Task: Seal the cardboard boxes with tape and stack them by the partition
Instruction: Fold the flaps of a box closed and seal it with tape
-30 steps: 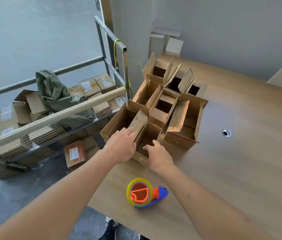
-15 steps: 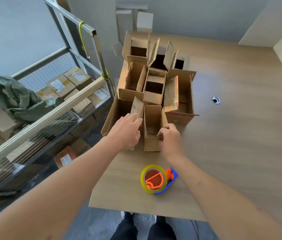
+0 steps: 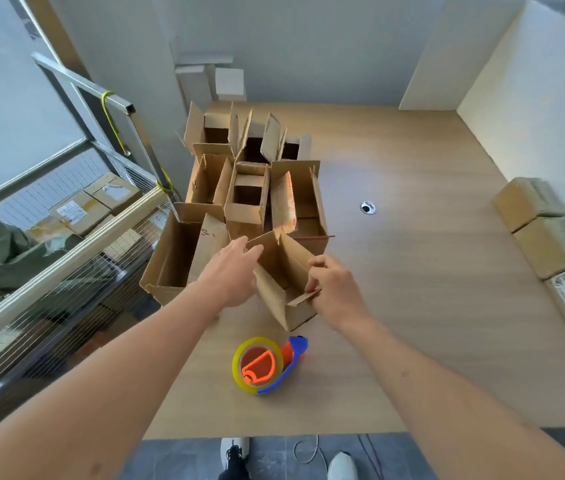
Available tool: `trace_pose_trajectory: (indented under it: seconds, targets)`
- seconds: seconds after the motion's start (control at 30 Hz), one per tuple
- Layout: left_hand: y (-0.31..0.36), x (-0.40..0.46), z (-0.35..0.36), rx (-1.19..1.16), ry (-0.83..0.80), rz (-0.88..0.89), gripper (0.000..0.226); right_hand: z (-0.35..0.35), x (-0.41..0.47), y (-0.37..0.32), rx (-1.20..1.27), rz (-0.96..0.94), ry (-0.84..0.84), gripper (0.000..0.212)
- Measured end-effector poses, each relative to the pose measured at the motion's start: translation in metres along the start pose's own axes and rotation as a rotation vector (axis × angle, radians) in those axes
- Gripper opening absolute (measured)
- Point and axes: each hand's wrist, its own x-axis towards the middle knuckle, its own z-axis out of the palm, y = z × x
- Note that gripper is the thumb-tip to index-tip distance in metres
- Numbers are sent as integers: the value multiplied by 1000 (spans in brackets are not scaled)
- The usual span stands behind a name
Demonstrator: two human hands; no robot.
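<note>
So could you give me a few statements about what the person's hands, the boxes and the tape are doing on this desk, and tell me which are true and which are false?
1. Both hands are on the same open box. True: the left hand touches its far flap and the right hand pinches its near flap.
2. The tape dispenser is in the right hand. False: it lies on the desk, nearer the person than the box.
3. The held box is already taped shut. False: its flaps stand open.
4. Closed boxes sit by the partition at the desk's right edge. True.
5. The tape roll is yellow. True.
</note>
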Motion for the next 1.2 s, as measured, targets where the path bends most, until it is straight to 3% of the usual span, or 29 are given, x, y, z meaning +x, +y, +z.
trace_pose_trajectory:
  seconds: [0.17, 0.37, 0.53, 0.67, 0.93, 1.0, 1.1, 1.2]
  targets:
    - [56, -6, 14, 17, -49, -95, 89, -42, -23, 53, 34, -52, 54, 24]
    - [116, -10, 38, -147, -16, -125, 19, -76, -49, 117, 76, -134, 42, 29]
    - [153, -20, 64, -278, -73, -39, 12, -76, -64, 160, -45, -87, -66, 30]
    - [164, -34, 87, -235, -137, 15, 2, -56, -73, 180, -98, -10, -167, 31]
    - [158, -58, 103, -132, -194, 92, 10, -28, -81, 176, -1, 57, -215, 50]
    - [157, -59, 102, -119, -216, 103, 20, -25, -82, 173, -59, 41, -188, 64]
    - [158, -58, 102, -94, -300, 155, 52, -22, -83, 168, -113, 55, -136, 87]
    - [159, -56, 107, -58, -311, 112, 57, -20, -84, 165, -114, 39, -130, 82]
